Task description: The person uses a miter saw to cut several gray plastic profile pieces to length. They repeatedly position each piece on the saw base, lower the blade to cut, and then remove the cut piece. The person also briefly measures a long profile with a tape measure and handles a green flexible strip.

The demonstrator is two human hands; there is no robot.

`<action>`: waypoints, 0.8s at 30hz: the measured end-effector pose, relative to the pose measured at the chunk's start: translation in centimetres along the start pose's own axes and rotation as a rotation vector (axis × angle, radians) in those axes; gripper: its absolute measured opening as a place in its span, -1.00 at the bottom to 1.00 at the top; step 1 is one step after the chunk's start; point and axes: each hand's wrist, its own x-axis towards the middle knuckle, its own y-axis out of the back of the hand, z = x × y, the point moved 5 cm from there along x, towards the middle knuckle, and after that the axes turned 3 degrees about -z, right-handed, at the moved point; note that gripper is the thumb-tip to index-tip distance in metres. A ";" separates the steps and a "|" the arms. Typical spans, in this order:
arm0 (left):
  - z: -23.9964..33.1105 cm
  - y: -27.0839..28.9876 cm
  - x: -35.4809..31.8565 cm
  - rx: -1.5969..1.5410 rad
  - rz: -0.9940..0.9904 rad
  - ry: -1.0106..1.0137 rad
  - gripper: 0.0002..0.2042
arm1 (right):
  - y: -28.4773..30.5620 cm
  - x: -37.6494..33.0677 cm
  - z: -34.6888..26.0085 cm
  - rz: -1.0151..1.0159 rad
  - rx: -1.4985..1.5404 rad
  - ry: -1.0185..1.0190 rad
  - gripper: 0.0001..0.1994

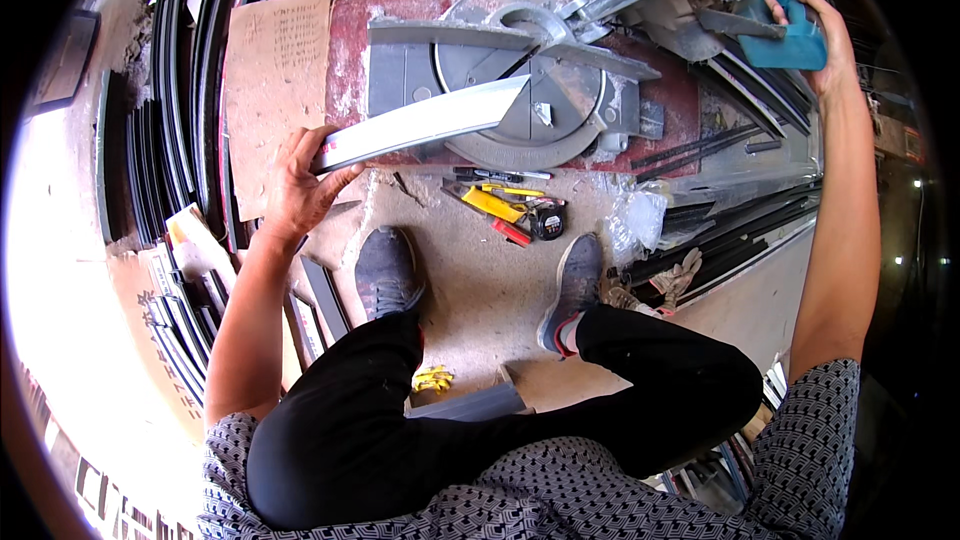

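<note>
Left hand [300,185]: clenched around the near end of a pale aluminium profile [425,123]; thumb on top
Aluminium profile: lies slanted across the round grey saw base [520,90]; far end rests at the base's middle
Right hand [815,35]: raised at upper right; grasping the teal saw handle [790,40]
Saw base: sits on a red slab [345,50] on the floor [480,270]
Floor items: yellow tool [492,203] and tape measure [548,222] just ahead of the person's two grey shoes [388,270]
Left side: black profiles [180,110] stacked beside cardboard [275,70]
</note>
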 end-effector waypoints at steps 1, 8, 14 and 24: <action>0.0 0.1 -0.2 -0.039 0.010 0.017 -0.46 | 0.1 0.1 0.0 0.003 -0.004 0.001 -0.63; 1.2 1.2 -0.8 -0.072 0.069 0.004 -0.47 | 0.2 0.3 0.1 0.002 0.008 0.003 -0.60; 1.5 1.1 -0.9 -0.112 0.085 -0.008 -0.46 | 0.3 0.3 0.1 0.005 -0.017 0.030 -0.63; 1.6 1.0 -0.7 -0.203 0.121 -0.013 -0.45 | 0.6 0.6 0.2 -0.026 -0.002 0.026 -0.67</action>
